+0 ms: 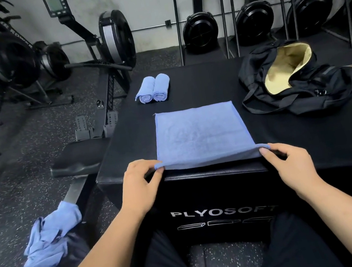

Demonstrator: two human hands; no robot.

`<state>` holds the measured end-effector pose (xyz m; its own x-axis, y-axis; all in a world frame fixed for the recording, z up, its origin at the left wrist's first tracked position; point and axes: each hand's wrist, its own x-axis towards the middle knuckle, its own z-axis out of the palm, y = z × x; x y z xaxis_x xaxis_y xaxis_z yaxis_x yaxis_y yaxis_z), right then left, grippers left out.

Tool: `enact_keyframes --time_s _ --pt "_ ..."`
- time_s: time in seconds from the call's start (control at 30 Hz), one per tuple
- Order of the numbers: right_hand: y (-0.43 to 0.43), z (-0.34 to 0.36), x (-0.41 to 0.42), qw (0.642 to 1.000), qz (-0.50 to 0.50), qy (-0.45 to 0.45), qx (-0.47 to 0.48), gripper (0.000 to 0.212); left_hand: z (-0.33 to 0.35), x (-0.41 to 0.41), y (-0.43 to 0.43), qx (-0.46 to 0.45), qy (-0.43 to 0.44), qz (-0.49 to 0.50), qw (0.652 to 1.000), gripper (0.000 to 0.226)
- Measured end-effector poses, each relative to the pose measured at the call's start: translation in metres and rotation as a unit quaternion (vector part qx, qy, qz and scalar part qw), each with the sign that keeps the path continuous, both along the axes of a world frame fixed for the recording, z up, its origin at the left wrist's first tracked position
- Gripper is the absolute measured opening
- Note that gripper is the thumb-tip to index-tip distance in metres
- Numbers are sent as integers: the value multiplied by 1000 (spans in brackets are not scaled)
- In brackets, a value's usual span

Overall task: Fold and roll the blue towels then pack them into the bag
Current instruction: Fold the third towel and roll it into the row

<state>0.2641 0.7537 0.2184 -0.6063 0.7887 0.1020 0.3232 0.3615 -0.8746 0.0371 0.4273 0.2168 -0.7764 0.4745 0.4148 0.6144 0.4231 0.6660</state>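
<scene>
A blue towel [201, 134] lies spread flat on the black plyo box [312, 137], its near edge at the box's front rim. My left hand [140, 184] pinches the near left corner and my right hand [291, 164] pinches the near right corner, lifting that edge slightly. Two rolled blue towels [154, 89] lie side by side at the far left of the box top. The black bag [298, 83] sits open at the far right, showing a tan lining. A heap of loose blue towels [43, 255] lies low on my left.
Rowing machines [95, 53] stand on the speckled floor to the left, one seat [76, 160] right beside the box. More rowers [253, 18] are stored upright along the back wall. My legs are under the box's front face.
</scene>
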Motion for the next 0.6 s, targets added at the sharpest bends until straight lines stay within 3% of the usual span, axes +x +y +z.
enact_keyframes --time_s 0.13,0.27,0.33,0.5,0.6 --pt "-4 2 3 999 -16 -2 34 23 5 5 4 -23 -67 4 997 11" --pt "-12 7 16 998 -23 10 54 1 7 4 -6 -36 -107 -11 994 36" --pt "-13 10 18 998 -15 21 61 7 14 3 -6 -24 -135 -31 990 38" --pt "9 29 -17 998 -29 23 52 9 34 -14 27 36 -162 31 986 20" --pt "21 32 -39 997 5 -57 52 11 32 -21 47 -30 -177 42 983 7"
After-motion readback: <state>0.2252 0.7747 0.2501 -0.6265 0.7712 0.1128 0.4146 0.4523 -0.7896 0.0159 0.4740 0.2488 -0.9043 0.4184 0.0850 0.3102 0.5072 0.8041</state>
